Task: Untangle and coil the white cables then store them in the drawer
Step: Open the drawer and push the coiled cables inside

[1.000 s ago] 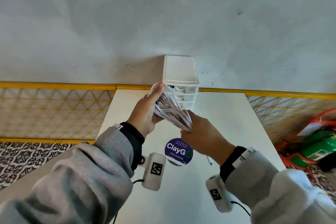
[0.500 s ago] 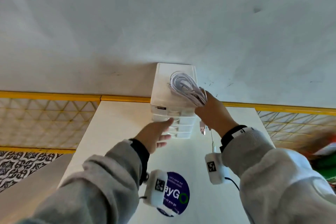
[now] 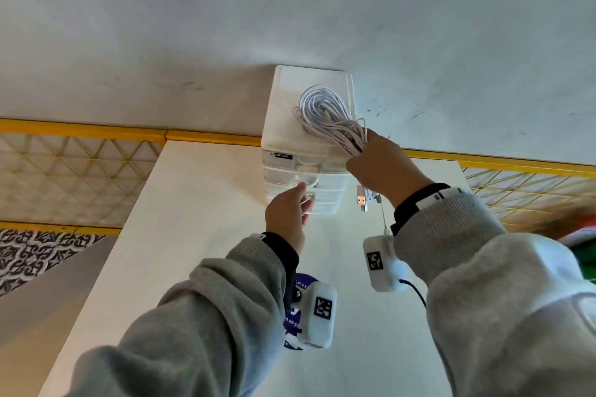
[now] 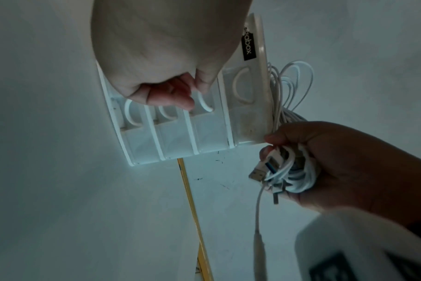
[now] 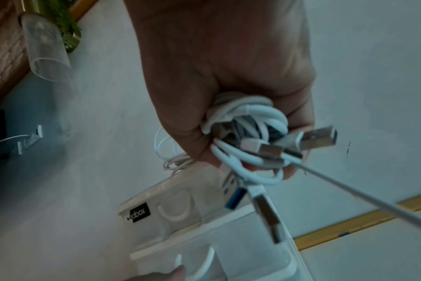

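Right hand [image 3: 385, 171]: gripped the coiled white cables [image 3: 325, 114], loops resting atop the drawer unit [image 3: 283, 100] at the tabletop's [image 3: 200, 203] far edge.
Left hand [image 3: 287, 216]: fingers curled on a drawer handle [image 4: 203, 103].

My right hand [image 3: 383, 171] is raised at one o'clock, fingers [image 5: 298, 163] curled tight in a fist-like grip. My left hand [image 3: 287, 219] reaches toward twelve o'clock, fingers [image 4: 180, 98] hooked.
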The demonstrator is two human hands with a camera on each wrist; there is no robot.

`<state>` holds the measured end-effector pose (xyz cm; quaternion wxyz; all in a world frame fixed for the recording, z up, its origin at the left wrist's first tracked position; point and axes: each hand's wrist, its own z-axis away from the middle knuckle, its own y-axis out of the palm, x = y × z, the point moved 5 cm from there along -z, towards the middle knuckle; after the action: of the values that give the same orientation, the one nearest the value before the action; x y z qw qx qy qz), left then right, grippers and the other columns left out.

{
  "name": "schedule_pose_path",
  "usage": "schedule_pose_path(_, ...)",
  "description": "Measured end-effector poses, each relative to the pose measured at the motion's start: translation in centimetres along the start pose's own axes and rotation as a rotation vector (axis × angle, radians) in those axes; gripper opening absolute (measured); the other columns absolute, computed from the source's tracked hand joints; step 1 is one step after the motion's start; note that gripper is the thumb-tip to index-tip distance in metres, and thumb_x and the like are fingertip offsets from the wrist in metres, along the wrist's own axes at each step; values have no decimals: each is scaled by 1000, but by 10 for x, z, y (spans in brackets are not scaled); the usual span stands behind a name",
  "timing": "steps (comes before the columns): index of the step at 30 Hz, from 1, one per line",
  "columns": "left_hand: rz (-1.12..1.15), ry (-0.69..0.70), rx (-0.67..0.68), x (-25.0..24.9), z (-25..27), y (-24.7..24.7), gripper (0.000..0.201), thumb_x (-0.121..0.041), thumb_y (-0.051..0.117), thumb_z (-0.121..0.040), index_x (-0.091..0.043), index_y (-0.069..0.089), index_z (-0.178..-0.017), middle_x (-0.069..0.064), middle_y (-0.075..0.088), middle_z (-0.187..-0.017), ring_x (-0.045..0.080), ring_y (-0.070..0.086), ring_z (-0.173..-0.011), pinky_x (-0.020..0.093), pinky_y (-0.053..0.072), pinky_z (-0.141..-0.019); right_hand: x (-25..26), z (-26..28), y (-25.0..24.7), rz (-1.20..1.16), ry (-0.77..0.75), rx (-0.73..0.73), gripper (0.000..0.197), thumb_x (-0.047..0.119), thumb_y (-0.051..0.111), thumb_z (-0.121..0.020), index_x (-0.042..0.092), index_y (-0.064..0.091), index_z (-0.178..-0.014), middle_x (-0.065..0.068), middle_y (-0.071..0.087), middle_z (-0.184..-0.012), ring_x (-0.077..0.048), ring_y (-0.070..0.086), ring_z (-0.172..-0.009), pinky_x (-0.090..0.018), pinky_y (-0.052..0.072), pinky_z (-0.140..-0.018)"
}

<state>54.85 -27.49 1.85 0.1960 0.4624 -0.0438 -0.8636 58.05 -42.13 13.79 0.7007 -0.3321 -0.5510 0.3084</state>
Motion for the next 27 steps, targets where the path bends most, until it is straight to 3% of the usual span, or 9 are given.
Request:
schedule_pose_path(5, 42, -30, 45, 0, 4, 0, 7, -26, 55, -95, -21, 60, -95, -5, 61, -95, 10, 63, -85, 26, 41, -70, 0, -2, -2, 36, -15, -3, 18, 4, 45, -80, 15, 45, -94, 2, 49, -73, -10, 46, -64, -23, 32, -50)
schedule_pose_path(9, 46, -4, 97, -10, 4, 13, 25, -28, 60, -92, -15, 61, -114, -2, 64, -105, 12, 63, -92, 28, 44, -79, 0, -2, 0, 36, -5, -19, 21, 4, 44, -79, 17, 44, -95, 2, 49, -74, -13, 48, -66, -23, 33, -51)
schedule_pose_path(12, 33, -27, 84, -11, 5, 18, 20, -31, 58, -94, -15, 63, -106, -3, 63, -98, 11, 61, -87, 28, 43, -77, 0, -3, 0, 48, -2, -10, 23, 4, 43, -79, 18, 43, -96, 3, 49, -73, -11, 47, -65, -23, 33, -51)
schedule_pose_path(17, -104, 7, 135, 1, 30, -9, 18, -29, 57, -94, -16, 65, -103, 2, 67, -101, 14, 61, -86, 29, 41, -76, 0, -4, 2, 80, -8, -30, 29, 2, 42, -77, 16, 45, -102, 0, 51, -74, -13, 49, -65, -24, 37, -51)
schedule_pose_path(20, -180, -42, 234, 28, 69, -47, 21, -31, 68, -82, -18, 73, -97, 0, 71, -87, 12, 63, -77, 27, 42, -72, 0, -4, 2, 84, -16, -35, 29, 1, 41, -78, 15, 45, -103, 0, 50, -73, -14, 48, -64, -24, 36, -51)
schedule_pose_path(23, -310, -123, 314, 48, 103, -85, 27, -33, 77, -73, -13, 76, -91, 3, 75, -88, 13, 68, -73, 23, 46, -67, 0, -5, 2, 94, -11, -42, 25, 1, 42, -77, 16, 44, -98, 1, 49, -72, -12, 47, -64, -24, 34, -51)
schedule_pose_path(25, -487, -24, 371, 45, 116, -98, 19, -31, 74, -79, -16, 73, -89, 3, 76, -88, 13, 69, -71, 18, 47, -63, 1, -4, 3, 103, -5, -43, 23, 0, 42, -77, 15, 42, -94, 1, 47, -71, -16, 47, -65, -26, 34, -53)
schedule_pose_path(26, -607, 135, 371, 36, 118, -100, 11, -30, 71, -82, -21, 72, -89, 0, 75, -87, 11, 69, -70, 16, 46, -62, 1, -4, 3, 110, -2, -37, 22, 0, 42, -77, 15, 42, -93, 1, 47, -71, -17, 47, -65, -25, 33, -52)
schedule_pose_path(27, -777, 400, 350, 23, 120, -100, 9, -31, 68, -84, -28, 69, -91, -5, 72, -87, 8, 67, -72, 15, 45, -65, 3, -3, 3, 113, -5, -29, 21, 0, 42, -77, 14, 42, -92, 0, 47, -71, -18, 48, -65, -25, 33, -50)
